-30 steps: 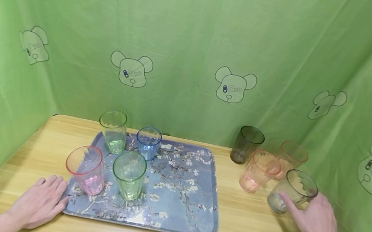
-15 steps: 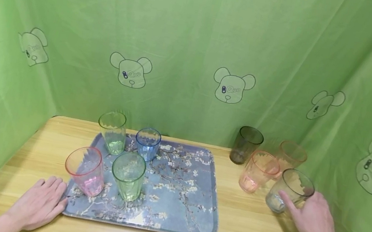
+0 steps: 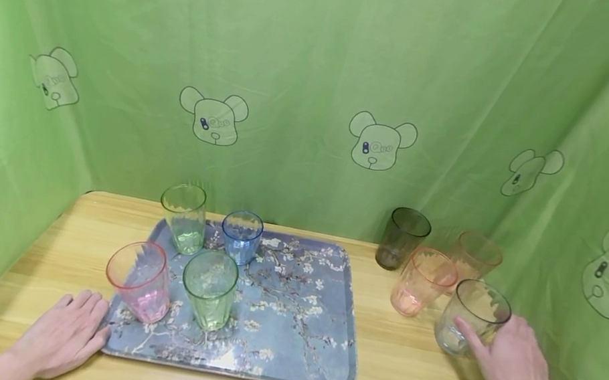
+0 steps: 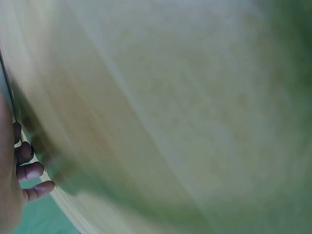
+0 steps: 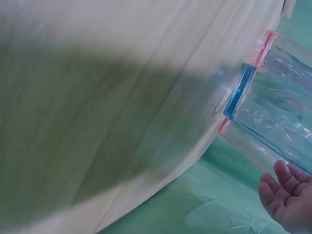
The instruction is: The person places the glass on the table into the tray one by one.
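My left hand (image 3: 65,331) rests palm down on the table at the front left, its fingertips by the left edge of a blue blossom-patterned tray (image 3: 302,339). Its fingers lie straight. At the right, my right hand (image 3: 516,360) grips a clear greyish drinking glass (image 3: 465,320), thumb on the near side; the other fingers are largely hidden behind it. In the right wrist view this glass (image 5: 273,114) has a bluish base, with the curled fingers near its upper part. Just behind it stand a pink glass (image 3: 422,285) and a paler orange-pink glass (image 3: 476,254).
A dark smoky glass (image 3: 403,238) stands at the back right. On the tray's left half are a light-green glass (image 3: 185,220), a small blue glass (image 3: 240,240), a pink-red glass (image 3: 144,284) and a green glass (image 3: 210,289). Green curtains (image 3: 305,47) enclose the table.
My right hand and the greyish glass have shifted slightly left, then a little toward the near side. My left hand stays still, and the other glasses remain in place.
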The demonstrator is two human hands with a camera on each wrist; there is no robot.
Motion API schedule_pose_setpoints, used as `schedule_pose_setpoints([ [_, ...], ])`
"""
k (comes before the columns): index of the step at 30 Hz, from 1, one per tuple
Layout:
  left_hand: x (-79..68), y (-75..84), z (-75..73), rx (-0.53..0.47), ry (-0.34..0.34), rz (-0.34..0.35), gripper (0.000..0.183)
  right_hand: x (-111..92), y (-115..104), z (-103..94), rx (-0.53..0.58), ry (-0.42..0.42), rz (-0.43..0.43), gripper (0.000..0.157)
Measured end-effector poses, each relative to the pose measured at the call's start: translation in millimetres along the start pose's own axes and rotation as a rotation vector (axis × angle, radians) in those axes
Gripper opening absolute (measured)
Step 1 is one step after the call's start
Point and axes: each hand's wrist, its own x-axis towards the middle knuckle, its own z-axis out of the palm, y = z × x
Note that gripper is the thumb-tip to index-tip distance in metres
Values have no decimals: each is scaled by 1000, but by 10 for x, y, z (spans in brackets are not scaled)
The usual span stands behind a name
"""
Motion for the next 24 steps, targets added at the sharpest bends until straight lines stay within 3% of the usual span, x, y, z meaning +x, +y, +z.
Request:
schedule_pose_setpoints([
  [24, -16, -13, 29, 7, 21, 11, 25, -144, -115, -41, -126, 137, -152, 73],
])
